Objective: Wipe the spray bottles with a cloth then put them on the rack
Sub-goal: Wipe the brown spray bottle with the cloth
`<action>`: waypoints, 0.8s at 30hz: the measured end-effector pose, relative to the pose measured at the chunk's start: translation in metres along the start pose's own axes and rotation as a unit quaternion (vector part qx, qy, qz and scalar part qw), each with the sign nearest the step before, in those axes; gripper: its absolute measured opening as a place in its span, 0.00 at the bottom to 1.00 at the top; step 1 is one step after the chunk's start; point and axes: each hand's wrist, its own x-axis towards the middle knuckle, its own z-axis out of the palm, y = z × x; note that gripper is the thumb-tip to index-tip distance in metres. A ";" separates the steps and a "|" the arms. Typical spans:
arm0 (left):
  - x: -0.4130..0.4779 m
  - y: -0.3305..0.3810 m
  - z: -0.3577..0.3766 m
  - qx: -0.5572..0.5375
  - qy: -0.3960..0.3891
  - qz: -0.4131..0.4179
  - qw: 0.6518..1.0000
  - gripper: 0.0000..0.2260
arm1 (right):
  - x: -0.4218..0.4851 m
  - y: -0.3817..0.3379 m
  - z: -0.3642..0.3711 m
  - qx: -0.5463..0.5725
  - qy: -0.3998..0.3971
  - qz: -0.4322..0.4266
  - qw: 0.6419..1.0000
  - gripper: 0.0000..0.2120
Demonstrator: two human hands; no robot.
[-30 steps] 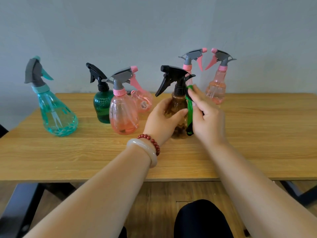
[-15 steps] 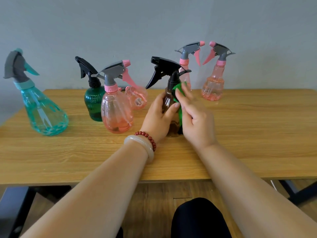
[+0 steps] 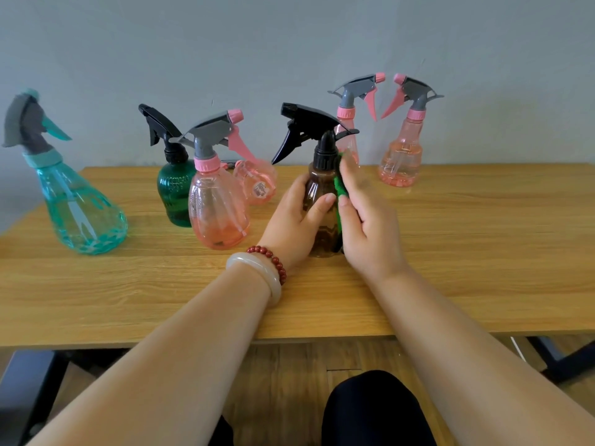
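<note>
One brown spray bottle [image 3: 323,233] stands upright on the table [image 3: 467,259], near the middle of the top, with its base on the wood. The body is translucent amber-brown plastic, fitted with a ribbed black collar and a black trigger head. Its long axis is vertical. The nozzle points to the person's left, the trigger lever slants down on that same side, and the rear tail of the head points right. The left hand [image 3: 294,223] closes its grip round the body from the left, with the thumb across the near face. The right hand [image 3: 370,230] pinches a green cloth [image 3: 340,188] between thumb and fingers and holds it against the bottle's right side, just below the collar; the fingertips are blurred. A pink spray bottle [image 3: 219,217] stands just left of the left hand.
</note>
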 end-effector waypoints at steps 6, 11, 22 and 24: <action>0.001 -0.005 0.000 -0.012 -0.001 0.010 1.000 0.14 | -0.001 0.000 0.002 -0.047 -0.063 -0.099 0.992 0.22; -0.002 -0.001 -0.001 -0.037 -0.005 -0.006 0.999 0.12 | 0.004 -0.004 0.008 0.029 -0.029 0.042 0.998 0.26; 0.002 -0.003 -0.009 -0.030 -0.003 -0.021 0.999 0.10 | -0.005 -0.009 0.003 0.020 -0.068 -0.066 0.995 0.22; 0.002 -0.008 -0.008 -0.016 0.005 -0.025 1.000 0.19 | -0.004 -0.009 0.004 0.028 -0.065 -0.029 0.997 0.24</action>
